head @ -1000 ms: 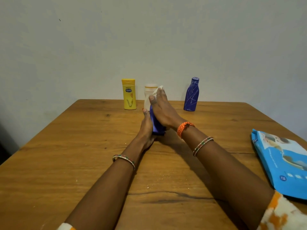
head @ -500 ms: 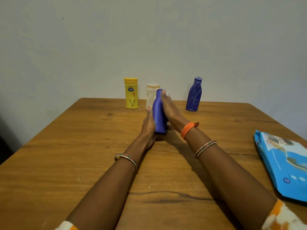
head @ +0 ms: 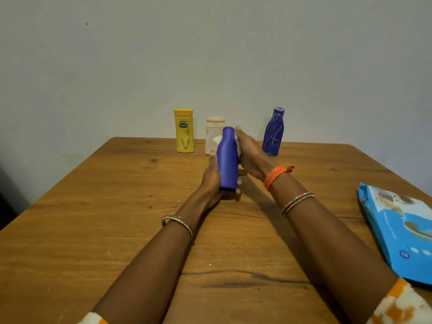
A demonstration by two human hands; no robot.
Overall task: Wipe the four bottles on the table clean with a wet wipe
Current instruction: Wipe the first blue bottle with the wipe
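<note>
Blue bottle (head: pixel 228 160) now raised, tilted; left hand (head: pixel 211 181) grips it.

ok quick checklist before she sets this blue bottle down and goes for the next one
1. Left hand has a firm grip on the plain blue bottle: ok.
2. Wet wipe under the right hand, against the bottle: ok, only a sliver shows.
3. Bottle wiped all round: cannot tell.
4. Yellow bottle, white bottle and patterned blue bottle upright at the back: ok.
5. Wipe pack within reach: ok.

A plain pale wall (head: pixel 210 54) is standing behind the wooden surface (head: pixel 93 218), possibly dimly lit.
</note>
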